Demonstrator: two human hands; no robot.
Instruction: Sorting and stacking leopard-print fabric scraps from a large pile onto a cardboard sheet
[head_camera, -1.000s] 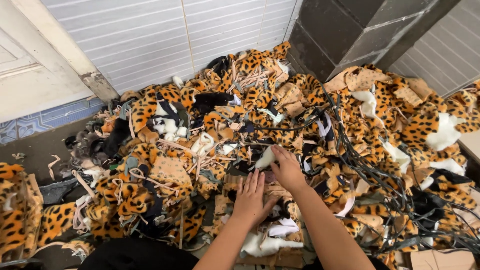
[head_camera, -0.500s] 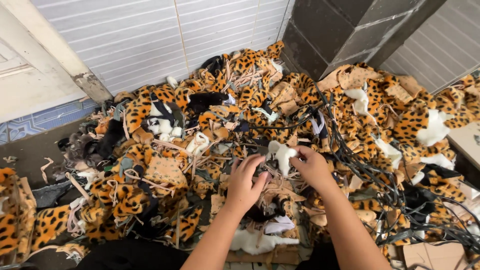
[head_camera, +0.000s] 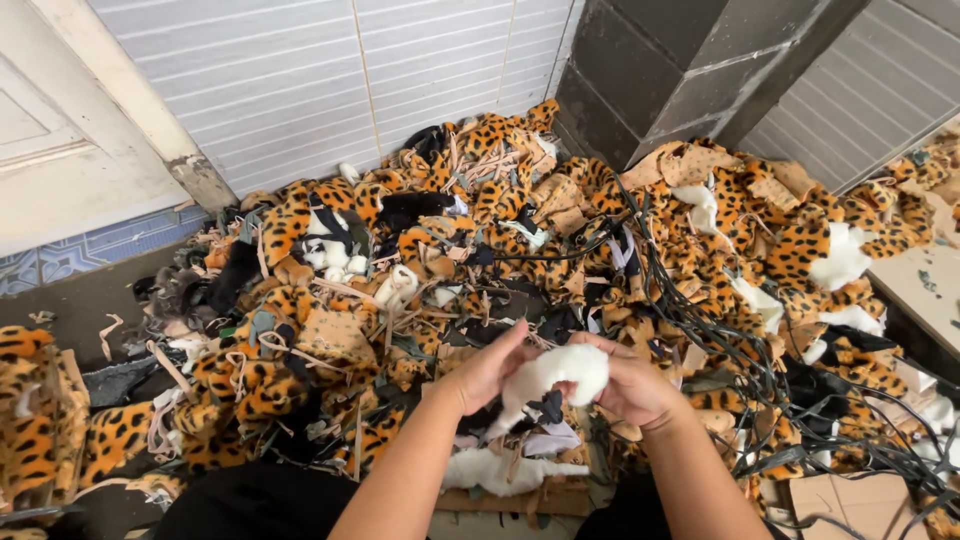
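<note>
**My two hands holding a white fluffy scrap above a heap of leopard-print fabric**

At the far left stands a white door frame, with a ribbed white wall beside it. Below lies a wide heap of leopard-print plush scraps, orange with black spots, mixed with beige strips and black pieces.

Near the middle, my left hand is closed on the left end of a white fluffy scrap, lifted just above the heap. My right hand clamps its right end, fingers curled around it. A small black piece hangs under the scrap.

Right of my hands, a tangle of dark cords crosses the heap. At the far right rises a dark block pillar.
</note>
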